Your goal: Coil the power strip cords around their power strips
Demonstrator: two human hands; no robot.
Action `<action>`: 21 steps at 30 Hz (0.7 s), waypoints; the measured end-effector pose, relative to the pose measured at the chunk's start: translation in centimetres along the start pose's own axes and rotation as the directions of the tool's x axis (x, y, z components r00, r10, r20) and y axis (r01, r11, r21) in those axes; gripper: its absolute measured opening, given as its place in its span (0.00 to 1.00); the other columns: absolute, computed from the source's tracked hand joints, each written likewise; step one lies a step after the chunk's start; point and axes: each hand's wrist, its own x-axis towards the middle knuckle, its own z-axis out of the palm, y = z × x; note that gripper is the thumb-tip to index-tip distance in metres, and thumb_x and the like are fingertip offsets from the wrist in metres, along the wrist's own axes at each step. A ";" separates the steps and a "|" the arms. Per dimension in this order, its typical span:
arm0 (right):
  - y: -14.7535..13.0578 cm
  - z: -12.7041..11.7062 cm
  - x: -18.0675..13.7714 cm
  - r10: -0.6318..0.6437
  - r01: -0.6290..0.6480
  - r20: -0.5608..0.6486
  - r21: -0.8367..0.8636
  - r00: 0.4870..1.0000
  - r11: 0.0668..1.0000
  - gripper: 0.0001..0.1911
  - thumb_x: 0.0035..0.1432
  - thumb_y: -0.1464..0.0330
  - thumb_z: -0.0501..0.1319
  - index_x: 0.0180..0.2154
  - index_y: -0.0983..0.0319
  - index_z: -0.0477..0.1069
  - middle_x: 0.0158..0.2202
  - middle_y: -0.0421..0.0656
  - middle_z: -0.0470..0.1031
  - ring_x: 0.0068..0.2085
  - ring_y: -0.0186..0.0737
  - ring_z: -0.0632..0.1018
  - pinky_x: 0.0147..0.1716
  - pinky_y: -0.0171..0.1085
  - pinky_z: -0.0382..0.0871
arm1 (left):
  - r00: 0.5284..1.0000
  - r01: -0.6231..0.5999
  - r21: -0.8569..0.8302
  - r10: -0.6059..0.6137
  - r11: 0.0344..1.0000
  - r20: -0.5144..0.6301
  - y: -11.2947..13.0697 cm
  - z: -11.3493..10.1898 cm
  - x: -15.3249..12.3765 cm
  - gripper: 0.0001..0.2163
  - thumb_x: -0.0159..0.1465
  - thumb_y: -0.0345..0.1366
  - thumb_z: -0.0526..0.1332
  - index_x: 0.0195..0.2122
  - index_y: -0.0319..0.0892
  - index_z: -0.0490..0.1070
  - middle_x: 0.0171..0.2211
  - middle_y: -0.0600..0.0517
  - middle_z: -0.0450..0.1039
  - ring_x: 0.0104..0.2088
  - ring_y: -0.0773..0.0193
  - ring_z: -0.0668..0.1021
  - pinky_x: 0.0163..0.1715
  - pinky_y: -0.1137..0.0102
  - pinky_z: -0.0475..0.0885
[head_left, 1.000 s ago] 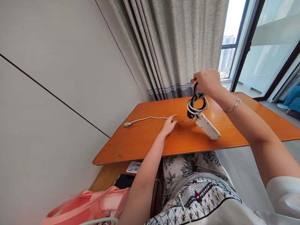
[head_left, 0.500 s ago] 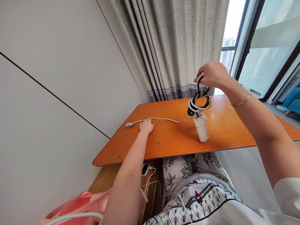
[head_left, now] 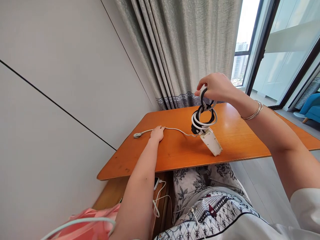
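My right hand [head_left: 215,87] is closed in a pinch on the top loop of a bundle of black and white cables [head_left: 204,116], holding it above the wooden table. Below the bundle hangs a scuffed white block [head_left: 211,142] that looks like a power strip, tilted, its lower end close to or on the tabletop. A white cord [head_left: 178,129] runs left from there across the table to a plug [head_left: 137,135]. Over this cord, near the plug, my left hand [head_left: 157,134] lies flat with its fingers stretched out.
The orange wooden table [head_left: 172,150] has its front edge above my lap. A white wall [head_left: 62,73] is on the left and a grey curtain [head_left: 185,53] behind. Below the table's left side are a phone [head_left: 156,182] with a white cable and a pink bag [head_left: 85,223].
My right hand has moved left and slightly down with the cable bundle. The white block has swung from nearly upright to a clear tilt. My left hand has shifted slightly right.
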 end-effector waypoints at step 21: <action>-4.6 3.3 -0.2 -0.136 0.148 0.176 -0.057 0.975 0.987 0.19 0.54 0.68 0.66 0.49 0.59 0.77 0.42 0.47 0.78 0.41 0.45 0.76 0.36 0.39 0.64 | 0.889 -0.439 -0.778 0.089 0.450 -0.450 9.2 -10.1 0.4 0.06 0.64 0.38 0.60 0.39 0.43 0.65 0.29 0.54 0.71 0.28 0.67 0.73 0.31 0.73 0.69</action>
